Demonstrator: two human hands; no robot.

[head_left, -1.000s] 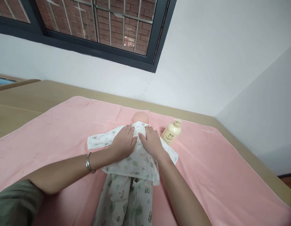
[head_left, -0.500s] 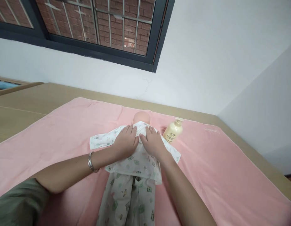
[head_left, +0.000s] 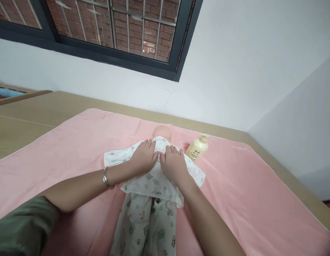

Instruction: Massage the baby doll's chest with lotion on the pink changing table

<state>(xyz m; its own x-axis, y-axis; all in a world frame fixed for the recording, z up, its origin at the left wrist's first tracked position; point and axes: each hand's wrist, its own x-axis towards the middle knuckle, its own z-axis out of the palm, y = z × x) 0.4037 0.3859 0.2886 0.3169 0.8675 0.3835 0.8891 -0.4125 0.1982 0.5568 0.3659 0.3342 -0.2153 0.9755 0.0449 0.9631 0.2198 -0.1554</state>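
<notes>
Centrally, a doll (head_left: 162, 132) in a white printed shirt (head_left: 155, 183) and matching trousers (head_left: 163, 225), on a pink cloth (head_left: 250, 192); head toward the far hem, sleeves spread to both sides. Left hand (head_left: 145, 156) and right hand (head_left: 175, 165): both open, palms down on the shirt's chest, fingers extended, thumbs almost meeting. Silver bracelet (head_left: 107, 178) on left wrist.

Container: pale yellow bottle (head_left: 198, 146), right of the doll's head, its lower end at the right sleeve; fill level cannot be told. Far left, a wood-edged frame (head_left: 28, 95) with something blue inside, cut off by the view.

Edges: little cloth between head and far hem; broad stretches left and right. Beyond, tan tabletop (head_left: 71, 103) runs to the white wall (head_left: 221, 89), under a dark-framed window (head_left: 111, 58).
</notes>
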